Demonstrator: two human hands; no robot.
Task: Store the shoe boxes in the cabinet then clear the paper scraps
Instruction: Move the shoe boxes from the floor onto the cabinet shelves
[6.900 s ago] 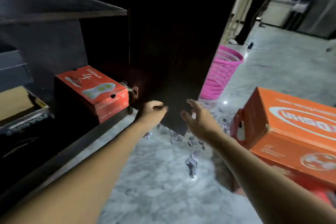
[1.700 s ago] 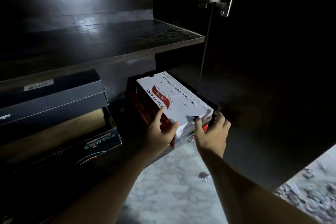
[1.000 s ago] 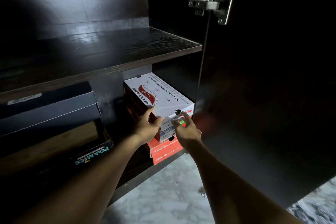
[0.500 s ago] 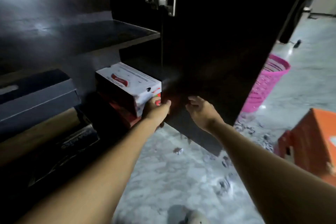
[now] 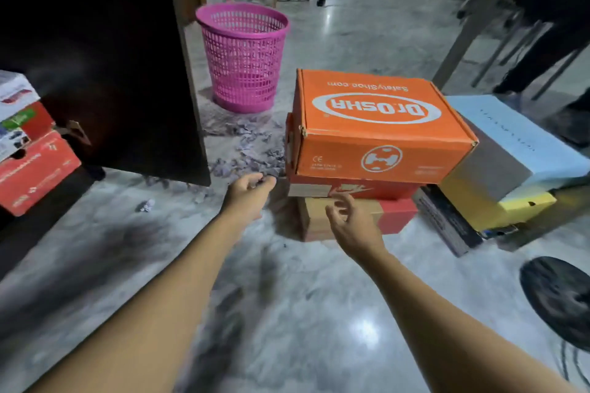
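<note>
Shoe boxes, and I count eight of them! The big orange box is our marker, sitting on top of a three-high stack on the marble floor. Directly under it is a red box, and under that a brown-and-red box. Just right of the orange box there's a second pile of three: a grey box with a pale blue lid on top, a yellow box beneath it and a black box at the bottom. Far to the left of the orange box, two are in the cabinet, a white box resting on a red carton, with one dark cabinet door standing open between them and the orange box. Paper scraps lie in one loose heap just left of the orange box, and a single stray scrap sits further left. One pink basket stands upright beyond that heap, left of and behind the orange box. Two hands are out! The left hand hangs low and left of the orange box, fingers loosely curled, gripping nothing, its tips just short of the stack. The right hand hovers below the orange box, in front of the two lower boxes, fingers spread and half bent, also empty.
</note>
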